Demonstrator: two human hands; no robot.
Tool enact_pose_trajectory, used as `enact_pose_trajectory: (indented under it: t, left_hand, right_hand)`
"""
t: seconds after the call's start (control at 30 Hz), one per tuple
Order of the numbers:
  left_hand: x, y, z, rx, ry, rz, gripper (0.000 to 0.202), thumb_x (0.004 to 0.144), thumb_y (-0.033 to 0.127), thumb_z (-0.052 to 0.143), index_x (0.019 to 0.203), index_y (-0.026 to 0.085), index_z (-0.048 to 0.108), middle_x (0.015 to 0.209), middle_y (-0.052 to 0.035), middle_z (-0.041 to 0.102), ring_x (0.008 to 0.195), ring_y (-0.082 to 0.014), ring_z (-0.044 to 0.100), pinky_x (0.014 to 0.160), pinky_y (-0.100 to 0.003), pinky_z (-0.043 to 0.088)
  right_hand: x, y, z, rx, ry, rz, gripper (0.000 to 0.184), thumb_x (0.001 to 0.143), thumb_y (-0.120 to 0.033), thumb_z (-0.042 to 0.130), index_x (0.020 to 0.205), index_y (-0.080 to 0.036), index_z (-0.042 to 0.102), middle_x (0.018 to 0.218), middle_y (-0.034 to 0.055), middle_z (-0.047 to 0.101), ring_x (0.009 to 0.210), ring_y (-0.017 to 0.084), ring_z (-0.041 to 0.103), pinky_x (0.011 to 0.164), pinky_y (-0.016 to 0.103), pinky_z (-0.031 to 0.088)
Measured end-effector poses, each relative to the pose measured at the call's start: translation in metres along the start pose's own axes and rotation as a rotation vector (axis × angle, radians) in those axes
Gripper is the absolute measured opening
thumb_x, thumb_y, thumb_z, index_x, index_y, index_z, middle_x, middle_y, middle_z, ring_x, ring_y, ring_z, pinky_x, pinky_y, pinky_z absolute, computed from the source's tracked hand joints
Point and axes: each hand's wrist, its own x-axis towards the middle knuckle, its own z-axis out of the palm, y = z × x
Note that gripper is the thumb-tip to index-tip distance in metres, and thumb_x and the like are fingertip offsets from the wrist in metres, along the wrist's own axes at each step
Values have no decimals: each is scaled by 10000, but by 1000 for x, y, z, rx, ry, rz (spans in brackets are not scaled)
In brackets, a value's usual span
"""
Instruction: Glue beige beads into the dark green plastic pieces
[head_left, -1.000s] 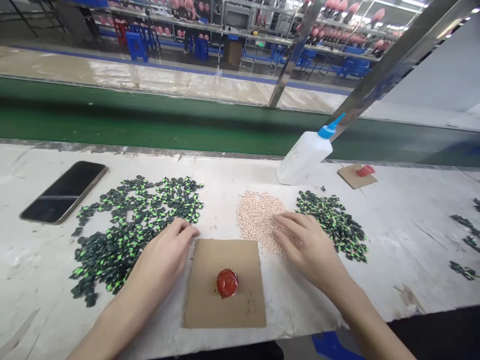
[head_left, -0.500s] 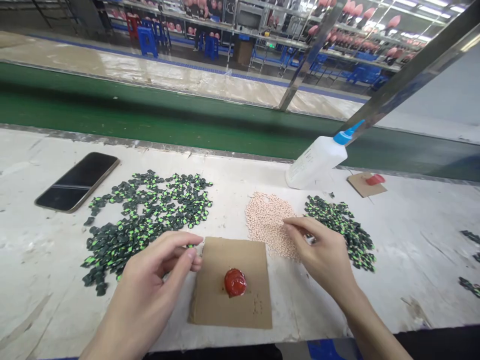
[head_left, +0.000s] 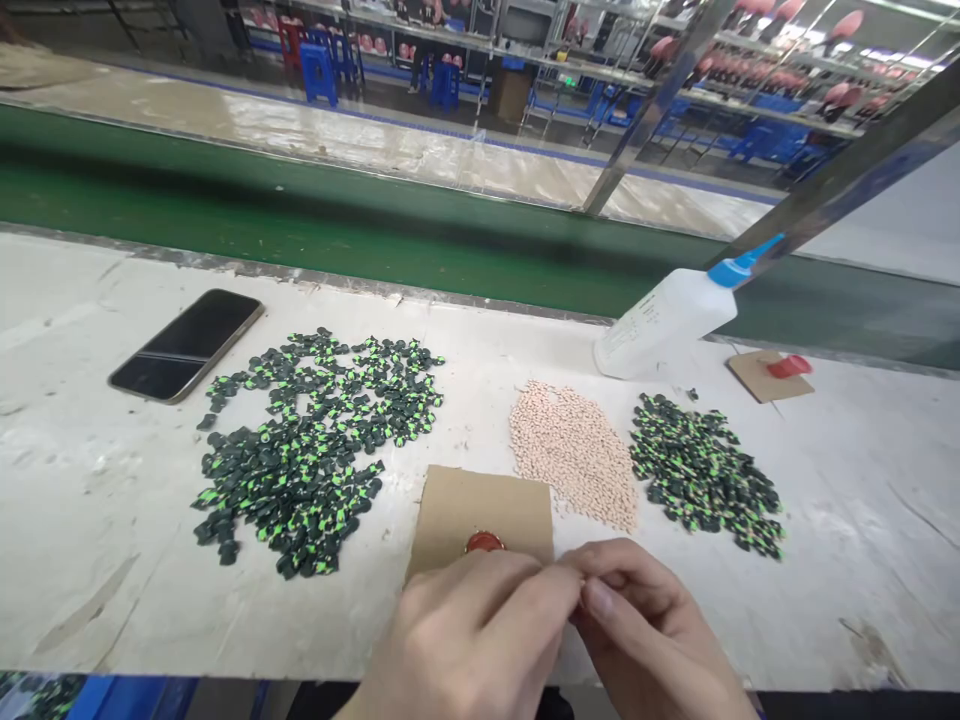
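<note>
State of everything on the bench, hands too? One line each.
Left hand: fingers bent, grip hidden
Right hand: fingers bent, contents unclear
Large cardboard: flat, partly covered
Red blob: on large cardboard, partly hidden
Pale beads: loose, spread out
Left dark pieces: loose, spread out
Right dark pieces: loose, bunched
Bottle: standing, blue nozzle on
Phone: flat, screen dark

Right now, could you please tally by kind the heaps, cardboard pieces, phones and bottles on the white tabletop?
Heaps of black-and-green pieces: 2
Heap of pale pink bead-like pieces: 1
Cardboard pieces: 2
Smartphone: 1
White squeeze bottle: 1
Total: 7
</note>
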Motion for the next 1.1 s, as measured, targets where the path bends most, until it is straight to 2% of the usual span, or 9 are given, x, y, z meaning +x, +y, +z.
enact_pose_trajectory:
  t: [0.13,0.2,0.3,0.37,0.5,0.63,0.83,0.93,1.1]
  left_hand:
    - [-4,-3,-3,54,31,13,189,1024,74,528,1018,159,696,805,-30,780,650,-153,760,716,-234,658]
    - [-6,-2,-6,113,-4,21,178,1024,78,534,1042,153,694,844,-43,797,669,-165,780,679,-240,650]
    - [-8,0,-10,199,-68,30,200,999,57,547,1125,142,676,887,-61,812,666,-184,790,613,-266,629]
    - [-9,0,-12,170,-83,12,211,991,46,529,1108,157,665,868,-57,808,656,-184,787,600,-262,623]
    - [-6,-3,-14,-9,-104,-62,221,966,30,519,1010,190,666,784,-29,751,575,-152,724,553,-225,592]
    - [-4,-4,-19,-53,-150,-84,200,943,18,545,947,190,646,711,2,662,512,-125,624,491,-202,534]
    - [-9,-4,-21,-56,-171,-122,223,947,7,533,990,212,609,719,25,639,527,-112,618,502,-190,522]
    - [-12,-4,-20,-95,-169,-160,223,948,15,547,998,227,594,723,32,659,536,-112,640,512,-191,529]
    - [-15,-4,-20,-92,-170,-156,239,946,11,539,1025,234,570,738,26,664,540,-118,647,523,-199,542]
  right_hand:
    - [6,10,-12,-172,-28,-194,133,705,-398,964,746,-315,869,727,10,843,682,124,787,669,120,618]
    - [8,12,-16,-233,-70,-236,74,746,-370,937,759,-331,875,731,19,852,675,156,809,650,151,644]
    - [8,15,-17,-279,-57,-266,36,779,-362,906,781,-341,878,751,35,859,667,188,820,639,193,665]
    - [7,17,-17,-309,-52,-299,16,792,-346,894,798,-341,880,750,40,859,648,198,818,621,207,670]
    - [6,19,-18,-362,-123,-376,82,826,-271,863,852,-345,883,776,41,861,661,210,823,606,217,675]
    - [5,18,-16,-402,-176,-406,115,856,-220,829,866,-327,868,814,35,842,717,203,814,621,216,668]
    - [1,19,-7,-510,-116,-534,130,918,-265,763,789,-255,770,738,23,705,643,167,661,570,236,580]
    - [-1,20,-4,-481,-117,-494,163,933,-336,755,796,-247,753,745,24,702,658,171,659,581,243,573]
    - [-3,20,-2,-364,-58,-267,211,851,-433,831,757,-252,775,745,26,768,661,177,717,620,235,621]
